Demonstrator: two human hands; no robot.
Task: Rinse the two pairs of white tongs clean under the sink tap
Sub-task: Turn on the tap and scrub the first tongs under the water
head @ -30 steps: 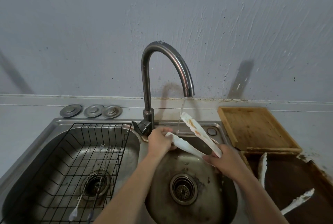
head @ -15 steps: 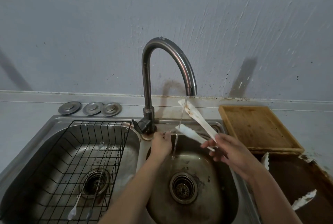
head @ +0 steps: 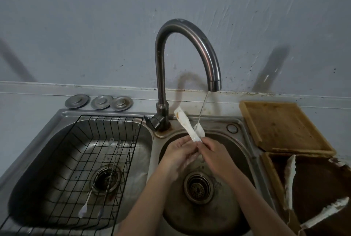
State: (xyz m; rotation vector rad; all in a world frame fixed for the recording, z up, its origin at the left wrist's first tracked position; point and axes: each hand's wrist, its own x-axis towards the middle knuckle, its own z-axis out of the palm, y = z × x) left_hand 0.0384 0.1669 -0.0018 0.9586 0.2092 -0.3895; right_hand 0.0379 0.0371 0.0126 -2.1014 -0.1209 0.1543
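One pair of white tongs stands almost upright over the right sink basin, its stained tip pointing up and left beside the tap. A thin stream of water falls from the spout onto the tongs' right arm. My left hand and my right hand meet at the tongs' lower end and both grip it. The second pair of white tongs, dirty, lies spread apart on a dark brown tray at the right.
A black wire rack fills the left basin and holds thin metal skewers and a small white spoon. Three metal drain covers sit on the ledge behind. A wooden board lies right of the sink. The drain strainer is below my hands.
The tongs swung from lying slanted toward the right to standing nearly upright with arms closer together. My hands came together at their lower end.
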